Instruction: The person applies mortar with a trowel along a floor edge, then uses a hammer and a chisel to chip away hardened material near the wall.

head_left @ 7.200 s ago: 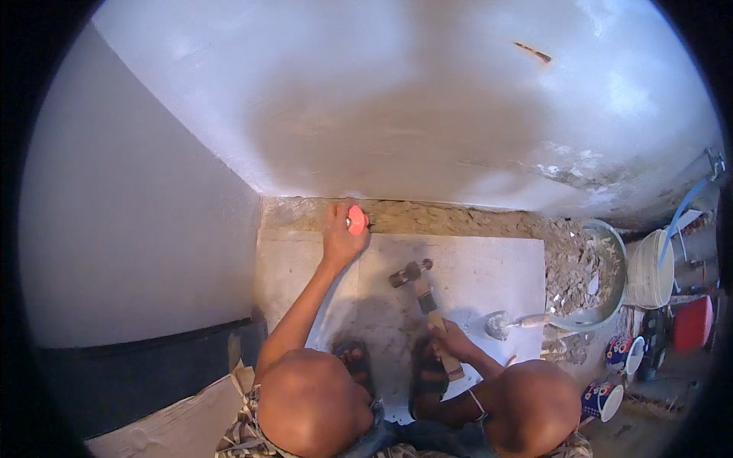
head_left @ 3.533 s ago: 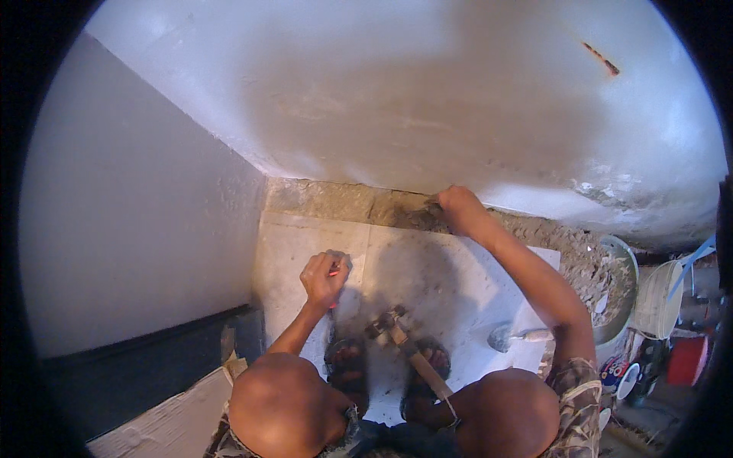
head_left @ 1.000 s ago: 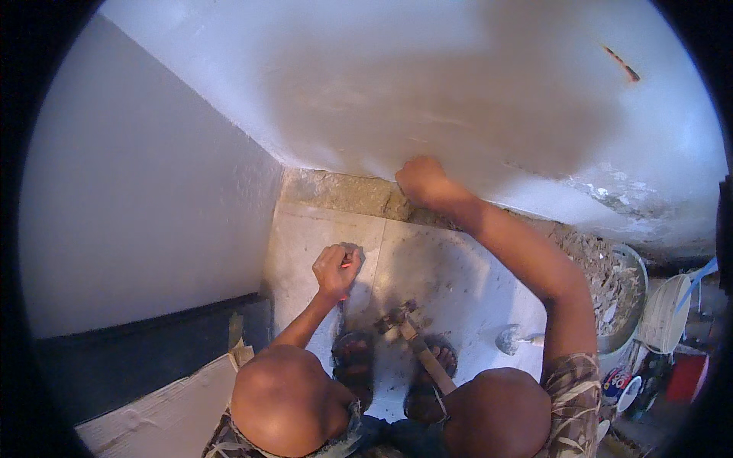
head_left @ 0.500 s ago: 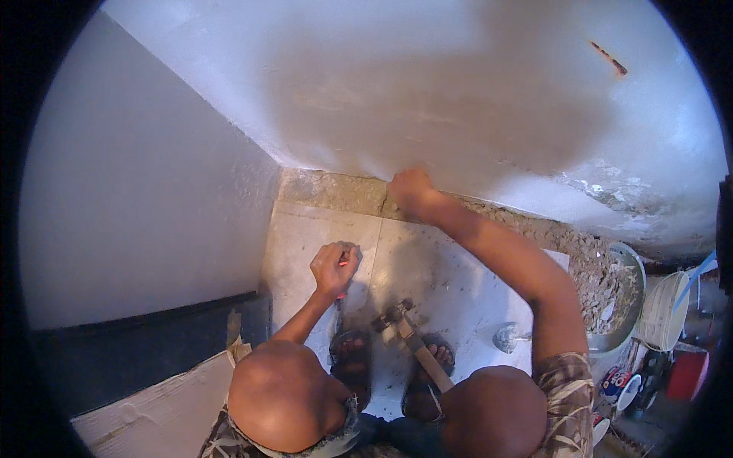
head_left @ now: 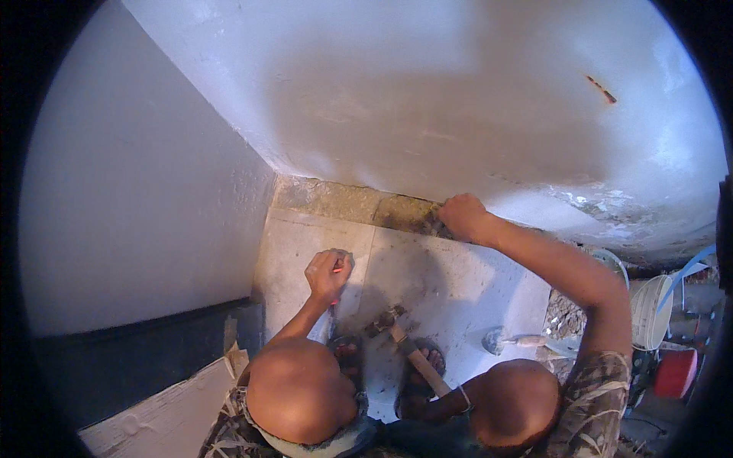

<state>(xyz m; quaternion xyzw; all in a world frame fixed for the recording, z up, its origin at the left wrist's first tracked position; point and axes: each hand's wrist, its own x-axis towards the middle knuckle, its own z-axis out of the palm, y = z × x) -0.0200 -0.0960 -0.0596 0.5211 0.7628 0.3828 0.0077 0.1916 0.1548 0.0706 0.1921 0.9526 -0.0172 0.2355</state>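
My left hand (head_left: 327, 275) is closed around a thin red tool (head_left: 334, 301), whose kind I cannot make out, above the light floor tiles (head_left: 305, 244). Reaching across to the base of the wall, my right hand (head_left: 463, 217) is curled into a fist at the rough strip (head_left: 343, 204) between tiles and wall. Whatever its fingers hold is hidden. A hammer (head_left: 416, 355) with a wooden handle lies between my sandalled feet.
A trowel (head_left: 494, 341) rests on the tiles at right. Beyond my right arm stand a basin (head_left: 611, 261), a pale bucket (head_left: 651, 311) and a red container (head_left: 675, 374), near loose rubble (head_left: 565, 317). Cardboard (head_left: 168, 420) lies at lower left, below a grey wall (head_left: 137, 191).
My right hand has moved right along the strip at the wall's base. The left hand stays in nearly the same place with the red tool. The view has shifted slightly.
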